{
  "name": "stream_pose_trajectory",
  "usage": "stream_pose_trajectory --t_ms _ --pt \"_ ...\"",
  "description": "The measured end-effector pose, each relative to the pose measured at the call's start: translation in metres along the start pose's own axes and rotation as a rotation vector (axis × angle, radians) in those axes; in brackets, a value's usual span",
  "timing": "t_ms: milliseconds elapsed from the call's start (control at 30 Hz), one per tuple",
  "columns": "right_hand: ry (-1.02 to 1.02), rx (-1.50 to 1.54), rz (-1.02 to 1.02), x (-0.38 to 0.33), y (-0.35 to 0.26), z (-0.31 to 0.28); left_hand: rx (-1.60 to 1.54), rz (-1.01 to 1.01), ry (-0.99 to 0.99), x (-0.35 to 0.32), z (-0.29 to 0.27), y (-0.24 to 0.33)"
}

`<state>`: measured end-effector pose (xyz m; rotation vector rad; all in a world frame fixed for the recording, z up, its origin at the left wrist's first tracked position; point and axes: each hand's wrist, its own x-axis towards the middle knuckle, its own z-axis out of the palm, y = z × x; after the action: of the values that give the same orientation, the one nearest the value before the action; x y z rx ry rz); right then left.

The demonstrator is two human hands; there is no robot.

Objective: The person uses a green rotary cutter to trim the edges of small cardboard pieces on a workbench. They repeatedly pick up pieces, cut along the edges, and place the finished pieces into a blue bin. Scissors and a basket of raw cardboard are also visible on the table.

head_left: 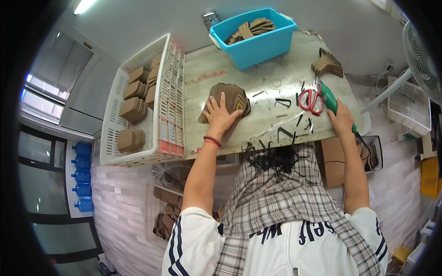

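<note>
My left hand lies with fingers spread on a fanned stack of flat brown pieces, one of them showing a small yellow mark. Wrapped in my right hand is a green corded hand tool with a metal tip, resting at the table's right side. Its exact kind is hard to make out. Red-handled scissors lie just left of the tool. Black strip scraps are scattered over the tabletop between my hands, and a dark heap of them sits on my checked apron.
A blue bin of brown pieces stands at the table's back. On the left is a white crate with several stacks inside. Another brown bundle lies at the far right corner. A fan stands beyond the right edge.
</note>
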<state>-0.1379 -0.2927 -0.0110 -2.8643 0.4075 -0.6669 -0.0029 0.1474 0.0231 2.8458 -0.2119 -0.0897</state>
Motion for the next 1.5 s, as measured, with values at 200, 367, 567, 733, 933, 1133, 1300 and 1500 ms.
stream_pose_trajectory --t_ms 200,367,567,733,933,1133,1300,1500 --pt "-0.196 0.161 0.208 -0.007 -0.007 -0.024 0.028 0.162 0.398 -0.018 0.005 0.03" --pt "-0.421 0.578 0.4 -0.054 -0.027 -0.068 -0.058 0.232 0.57 -0.034 0.024 0.041" --pt "-0.369 0.783 0.466 -0.107 -0.047 -0.073 -0.25 0.215 0.541 -0.03 0.038 0.05" --pt "-0.398 0.678 0.372 -0.11 -0.046 -0.066 -0.347 0.167 0.458 -0.029 0.038 0.056" --pt "-0.403 0.841 0.44 -0.109 -0.054 -0.075 -0.847 0.126 0.456 -0.041 0.016 0.073" --pt "-0.378 1.126 0.468 -0.104 -0.108 -0.123 -1.86 -0.06 0.191 -0.063 -0.002 0.136" --pt "-0.364 1.117 0.41 -0.111 -0.126 -0.133 -1.929 -0.15 0.119 -0.081 0.004 0.177" --pt "-0.383 1.102 0.432 -0.115 -0.121 -0.139 -1.938 -0.239 0.027 -0.083 0.012 0.187"
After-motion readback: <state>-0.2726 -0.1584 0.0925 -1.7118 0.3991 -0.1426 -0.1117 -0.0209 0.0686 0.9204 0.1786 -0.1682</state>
